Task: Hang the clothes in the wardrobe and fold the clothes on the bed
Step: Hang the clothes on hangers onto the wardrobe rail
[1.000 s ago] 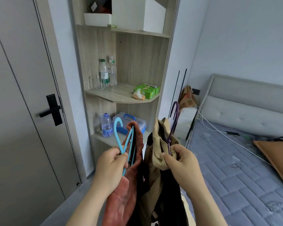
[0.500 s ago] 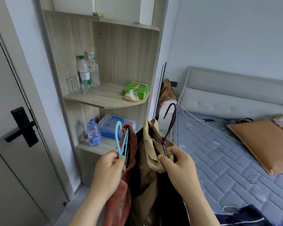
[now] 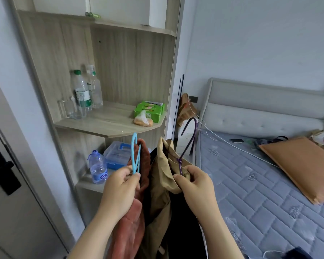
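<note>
Bedroom shelving behind: left grip pinches blue hanger bearing rust garment; right grip clasps purple hanger bearing tan garment; hooks upward, presumably ready for hanging.

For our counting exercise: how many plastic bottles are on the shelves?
3. A green-capped bottle and a clear bottle stand together on the middle shelf; a blue-labelled bottle stands on the lower shelf. The held clothes may hide more.

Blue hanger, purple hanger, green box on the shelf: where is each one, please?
blue hanger (image 3: 133, 146): head view, left side of its hook.
purple hanger (image 3: 180, 161): head view, twisted neck under the hook.
green box (image 3: 153, 109): head view, its top face.
</note>
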The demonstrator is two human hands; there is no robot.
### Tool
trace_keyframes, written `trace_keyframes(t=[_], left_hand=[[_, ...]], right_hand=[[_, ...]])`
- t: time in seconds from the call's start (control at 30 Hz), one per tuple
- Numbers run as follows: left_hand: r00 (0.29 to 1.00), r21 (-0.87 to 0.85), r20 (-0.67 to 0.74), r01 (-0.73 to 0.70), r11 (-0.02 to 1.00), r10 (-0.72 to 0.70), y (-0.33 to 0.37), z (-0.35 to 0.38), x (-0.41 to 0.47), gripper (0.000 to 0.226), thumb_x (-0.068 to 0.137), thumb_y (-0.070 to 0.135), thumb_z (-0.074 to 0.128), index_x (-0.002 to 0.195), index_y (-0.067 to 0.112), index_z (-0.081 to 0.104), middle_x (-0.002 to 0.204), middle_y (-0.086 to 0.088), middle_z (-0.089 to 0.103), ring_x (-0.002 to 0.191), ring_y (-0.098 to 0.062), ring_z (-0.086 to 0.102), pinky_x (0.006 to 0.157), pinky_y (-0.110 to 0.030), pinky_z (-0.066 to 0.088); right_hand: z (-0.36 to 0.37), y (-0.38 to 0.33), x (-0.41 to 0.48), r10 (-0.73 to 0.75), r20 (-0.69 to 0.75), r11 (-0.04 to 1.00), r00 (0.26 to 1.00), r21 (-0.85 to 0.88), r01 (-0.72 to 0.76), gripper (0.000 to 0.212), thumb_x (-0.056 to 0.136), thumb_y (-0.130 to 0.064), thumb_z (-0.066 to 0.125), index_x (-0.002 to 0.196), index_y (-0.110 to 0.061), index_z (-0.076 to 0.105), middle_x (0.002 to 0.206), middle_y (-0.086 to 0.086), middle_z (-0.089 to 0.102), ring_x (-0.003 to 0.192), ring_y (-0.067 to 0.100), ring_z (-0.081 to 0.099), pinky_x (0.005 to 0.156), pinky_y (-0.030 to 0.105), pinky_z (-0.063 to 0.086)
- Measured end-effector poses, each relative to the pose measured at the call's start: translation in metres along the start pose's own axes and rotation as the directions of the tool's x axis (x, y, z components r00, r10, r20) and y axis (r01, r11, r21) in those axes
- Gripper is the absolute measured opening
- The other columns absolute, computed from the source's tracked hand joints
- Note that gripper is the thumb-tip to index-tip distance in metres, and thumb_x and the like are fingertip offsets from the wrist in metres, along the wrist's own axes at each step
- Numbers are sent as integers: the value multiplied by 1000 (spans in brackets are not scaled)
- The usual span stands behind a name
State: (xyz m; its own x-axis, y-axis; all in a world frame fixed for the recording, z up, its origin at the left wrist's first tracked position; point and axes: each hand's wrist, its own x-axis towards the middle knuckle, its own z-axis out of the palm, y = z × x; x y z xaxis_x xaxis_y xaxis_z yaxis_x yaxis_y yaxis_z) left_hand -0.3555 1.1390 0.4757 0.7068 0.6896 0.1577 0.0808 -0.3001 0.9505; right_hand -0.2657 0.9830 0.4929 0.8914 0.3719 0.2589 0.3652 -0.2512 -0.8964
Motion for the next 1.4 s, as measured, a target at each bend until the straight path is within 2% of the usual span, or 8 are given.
trace_keyframes(t=[0.27, 0.47, 0.7, 0.9, 1.03, 1.17, 1.3, 1.4], left_hand=[[997, -3, 66, -31, 1000, 31, 10, 54, 77, 31, 93, 12, 54, 62, 17, 54, 49, 2, 54, 48, -5, 49, 49, -10, 39], [988, -28, 151, -18, 999, 22, 11, 100, 129, 30, 94, 11, 54, 65, 19, 53, 48, 5, 54, 47, -3, 49, 48, -8, 41], [966, -27, 253, -37, 999, 42, 11, 158, 212, 36, 92, 8, 54, 57, 13, 49, 44, 3, 52, 45, -5, 47, 47, -9, 36], [937, -23, 338, -90, 996, 92, 28, 211, 283, 38, 91, 6, 53, 54, 17, 48, 43, 4, 50, 39, -5, 41, 43, -11, 33], [906, -32, 412, -95, 995, 100, 31, 250, 317, 27, 94, 10, 51, 69, 19, 52, 45, 8, 54, 39, -2, 43, 42, -8, 34], [907, -27, 413, -81, 996, 85, 31, 285, 351, 7, 95, 13, 51, 92, 12, 57, 49, 7, 58, 45, -1, 52, 44, -7, 38], [931, -12, 357, -79, 997, 78, 36, 320, 388, 14, 95, 14, 51, 104, 12, 62, 49, 8, 58, 43, 1, 52, 44, -7, 38], [942, -29, 330, -50, 998, 57, 37, 344, 412, 15, 94, 15, 52, 106, 16, 61, 52, 10, 61, 49, 3, 55, 48, -6, 39]], right_hand=[[-14, 22, 84, -3, -52, 999, 999, 45, 6, 34, 79, -9, 64, 58, -15, 39, 47, -11, 34, 46, 7, 30, 45, 15, 30], [-21, 51, 134, 51, -96, 999, 994, 19, -49, 36, 80, -9, 65, 56, -17, 39, 47, -10, 35, 46, 6, 32, 45, 14, 30], [-30, 87, 214, 138, -176, 990, 975, -9, -142, 44, 78, -7, 64, 49, -24, 36, 46, -10, 33, 44, 6, 31, 43, 14, 30], [-43, 105, 287, 161, -244, 978, 956, -89, -188, 34, 79, -10, 65, 58, -16, 39, 50, -8, 33, 47, 6, 29, 45, 17, 29], [-57, 123, 324, 169, -292, 970, 941, -122, -212, 32, 79, -14, 65, 59, -16, 39, 51, -8, 33, 48, 6, 31, 46, 16, 31], [-72, 146, 365, 191, -289, 964, 938, -128, -235, 24, 80, -14, 65, 69, -3, 47, 54, -6, 35, 51, 7, 33, 47, 20, 28], [-85, 167, 416, 191, -246, 971, 950, -94, -219, 27, 79, -13, 65, 63, -9, 43, 53, -8, 34, 51, 8, 32, 48, 20, 26], [-90, 181, 453, 184, -222, 976, 957, -72, -205, 22, 79, -12, 64, 69, -2, 47, 54, -7, 35, 51, 8, 32, 46, 19, 27]])
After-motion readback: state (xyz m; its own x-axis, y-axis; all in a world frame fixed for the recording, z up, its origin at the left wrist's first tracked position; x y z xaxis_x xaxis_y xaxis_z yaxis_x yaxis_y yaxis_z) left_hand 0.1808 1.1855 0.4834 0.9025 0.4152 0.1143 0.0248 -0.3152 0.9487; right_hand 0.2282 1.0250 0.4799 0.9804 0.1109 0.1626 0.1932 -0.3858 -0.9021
